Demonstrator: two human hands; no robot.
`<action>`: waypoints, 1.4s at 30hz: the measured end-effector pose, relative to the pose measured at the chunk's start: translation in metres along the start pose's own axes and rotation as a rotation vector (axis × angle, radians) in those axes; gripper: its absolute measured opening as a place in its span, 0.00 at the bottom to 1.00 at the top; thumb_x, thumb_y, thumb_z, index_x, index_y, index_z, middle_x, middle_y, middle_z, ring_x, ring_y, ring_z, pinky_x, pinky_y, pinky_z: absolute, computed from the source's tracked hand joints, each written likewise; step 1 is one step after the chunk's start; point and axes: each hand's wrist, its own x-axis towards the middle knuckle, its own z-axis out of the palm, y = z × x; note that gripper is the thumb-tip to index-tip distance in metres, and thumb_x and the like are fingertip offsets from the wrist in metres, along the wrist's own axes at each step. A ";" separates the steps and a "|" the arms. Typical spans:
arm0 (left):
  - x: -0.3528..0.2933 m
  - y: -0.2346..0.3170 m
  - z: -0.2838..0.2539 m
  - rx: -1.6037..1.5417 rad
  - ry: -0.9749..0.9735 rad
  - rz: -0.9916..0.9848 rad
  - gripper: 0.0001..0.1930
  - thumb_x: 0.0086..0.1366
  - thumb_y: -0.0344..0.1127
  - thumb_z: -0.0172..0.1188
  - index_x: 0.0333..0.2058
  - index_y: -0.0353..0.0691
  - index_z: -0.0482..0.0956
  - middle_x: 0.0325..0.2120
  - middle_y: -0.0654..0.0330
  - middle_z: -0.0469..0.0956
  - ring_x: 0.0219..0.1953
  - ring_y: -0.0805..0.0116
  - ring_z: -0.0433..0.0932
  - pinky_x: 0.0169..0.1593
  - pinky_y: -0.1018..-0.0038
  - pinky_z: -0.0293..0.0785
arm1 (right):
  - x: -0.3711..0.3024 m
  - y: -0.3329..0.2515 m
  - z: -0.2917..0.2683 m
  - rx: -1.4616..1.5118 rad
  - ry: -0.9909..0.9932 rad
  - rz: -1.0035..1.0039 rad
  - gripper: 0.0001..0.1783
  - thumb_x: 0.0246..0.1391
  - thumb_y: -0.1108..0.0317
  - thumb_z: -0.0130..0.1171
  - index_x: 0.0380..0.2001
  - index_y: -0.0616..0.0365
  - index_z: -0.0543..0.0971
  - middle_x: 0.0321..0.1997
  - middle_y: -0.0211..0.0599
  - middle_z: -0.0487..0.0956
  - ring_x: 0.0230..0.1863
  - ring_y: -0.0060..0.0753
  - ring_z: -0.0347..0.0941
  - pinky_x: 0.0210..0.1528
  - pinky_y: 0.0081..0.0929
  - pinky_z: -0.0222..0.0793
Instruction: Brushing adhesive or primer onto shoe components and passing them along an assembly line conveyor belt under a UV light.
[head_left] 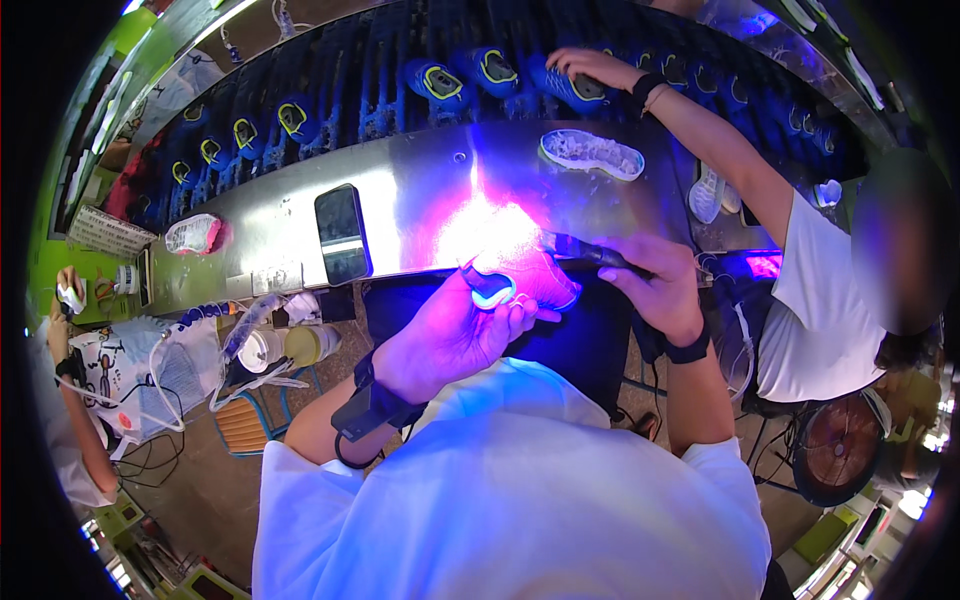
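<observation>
In front of my chest, my left hand (455,335) is closed around a small shoe (535,270), its opening toward me. Strong pink and violet light falls on the shoe, so its true colour and far end are lost in glare. My right hand (662,285) grips a slim, dark-handled brush (600,253). The brush's tip points left and meets the shoe's right side; glare hides whether it touches. Beyond my hands, a pale shoe sole (592,155) lies on the metal bench (410,165).
A dark phone (343,235) lies on the bench, with a white and pink shoe part (194,234) farther left. Blue shoes (438,82) stand along the conveyor (350,75). A co-worker's hand (595,66) touches one of them. Tubs (310,345) and hoses stand at left.
</observation>
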 end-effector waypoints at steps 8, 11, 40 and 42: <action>-0.006 -0.007 0.008 0.369 -0.128 0.251 0.38 0.75 0.58 0.45 0.68 0.30 0.54 0.54 0.41 0.74 0.52 0.56 0.80 0.48 0.66 0.85 | -0.011 0.008 0.007 -0.067 -0.002 -0.074 0.21 0.44 0.75 0.72 0.45 0.61 0.85 0.30 0.38 0.82 0.27 0.30 0.76 0.34 0.24 0.70; -0.004 -0.005 0.041 0.759 0.199 0.775 0.21 0.75 0.50 0.51 0.60 0.49 0.69 0.43 0.59 0.79 0.44 0.61 0.83 0.49 0.55 0.83 | -0.008 0.013 0.006 -0.121 -0.072 0.194 0.20 0.51 0.72 0.71 0.49 0.60 0.83 0.35 0.44 0.83 0.34 0.34 0.81 0.41 0.25 0.74; 0.071 0.320 0.188 2.378 1.666 0.762 0.25 0.68 0.53 0.54 0.29 0.34 0.84 0.22 0.53 0.84 0.22 0.55 0.84 0.32 0.63 0.81 | -0.006 0.160 0.031 0.447 0.327 0.583 0.17 0.62 0.78 0.58 0.54 0.66 0.74 0.38 0.27 0.79 0.34 0.16 0.74 0.37 0.18 0.72; 0.054 0.323 0.189 2.520 1.537 0.887 0.27 0.67 0.55 0.53 0.27 0.33 0.83 0.18 0.52 0.81 0.17 0.55 0.82 0.30 0.63 0.79 | -0.004 0.158 0.033 0.484 0.361 0.563 0.18 0.62 0.76 0.58 0.55 0.65 0.74 0.36 0.24 0.76 0.30 0.12 0.69 0.30 0.14 0.64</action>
